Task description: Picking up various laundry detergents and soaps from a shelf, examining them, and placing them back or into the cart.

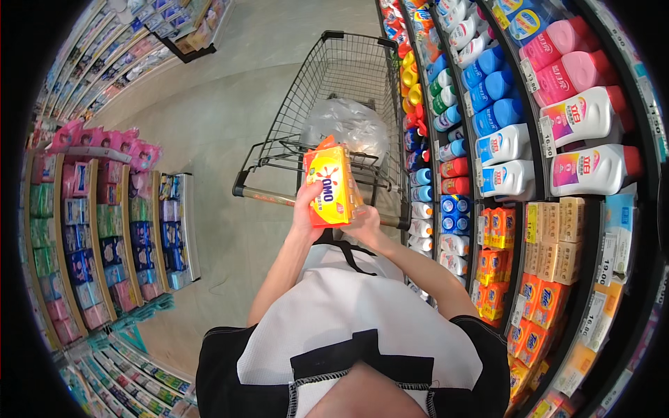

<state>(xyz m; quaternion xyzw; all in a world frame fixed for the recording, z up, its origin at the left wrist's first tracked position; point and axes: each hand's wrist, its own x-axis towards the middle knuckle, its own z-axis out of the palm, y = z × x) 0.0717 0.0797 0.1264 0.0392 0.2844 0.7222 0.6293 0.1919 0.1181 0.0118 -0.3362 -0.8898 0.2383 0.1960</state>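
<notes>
A yellow and red OMO soap pack (332, 180) is held up in front of my chest, above the handlebar of a shopping cart (264, 197). My left hand (308, 206) grips its left side, with the thumb across the printed face. On the lower right edge of the pack rests my right hand (364, 222), its fingers partly hidden behind the pack. Beyond the pack, a clear plastic bag (347, 123) lies inside the wire cart; what the bag contains cannot be made out.
Close on my right stands a tall shelf with white detergent bottles (590, 170), blue bottles (486, 120), Tide soap packs (541, 308) and tan soap bars (556, 224). Across the tiled floor (230, 130), a shelf of wrapped packs (78, 235) lines the left side.
</notes>
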